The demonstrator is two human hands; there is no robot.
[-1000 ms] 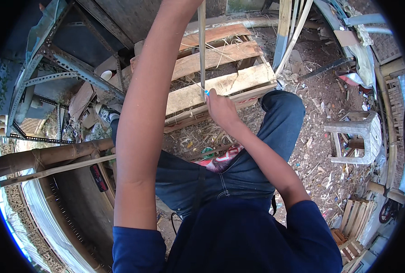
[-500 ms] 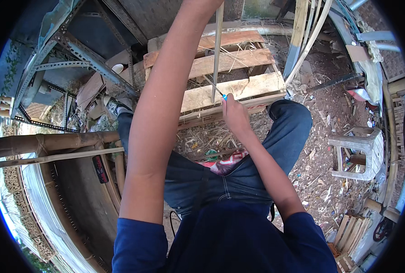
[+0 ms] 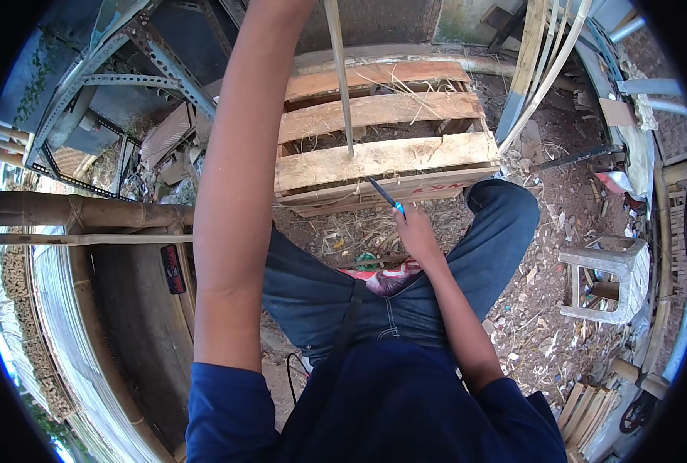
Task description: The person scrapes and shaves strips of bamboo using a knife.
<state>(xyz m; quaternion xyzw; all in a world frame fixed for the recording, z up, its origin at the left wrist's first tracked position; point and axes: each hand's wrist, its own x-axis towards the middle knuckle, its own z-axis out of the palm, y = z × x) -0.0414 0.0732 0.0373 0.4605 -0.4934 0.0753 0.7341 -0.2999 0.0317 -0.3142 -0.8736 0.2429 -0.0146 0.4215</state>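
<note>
My left arm (image 3: pixel 239 193) reaches up past the top edge, so its hand is outside the picture. Beside that wrist, a long thin bamboo stick (image 3: pixel 339 77) stands nearly upright, its lower end on the front slat of a wooden crate (image 3: pixel 382 158). My right hand (image 3: pixel 419 233) is closed around a knife (image 3: pixel 387 195) with a blue-and-black handle. The dark blade points up and left, just in front of the crate's near side, apart from the stick.
Bamboo strips (image 3: pixel 548 62) lean at the crate's right. A worn plastic stool (image 3: pixel 629 282) lies on the littered ground to the right. Metal shelving (image 3: pixel 146 65) stands at the upper left, above a thick bamboo pole (image 3: pixel 119 214). My knees flank the crate's near side.
My right hand has drawn the knife down and toward me, off the stick. My left arm and the stick's top have shifted left in the picture, while the view has shifted too.
</note>
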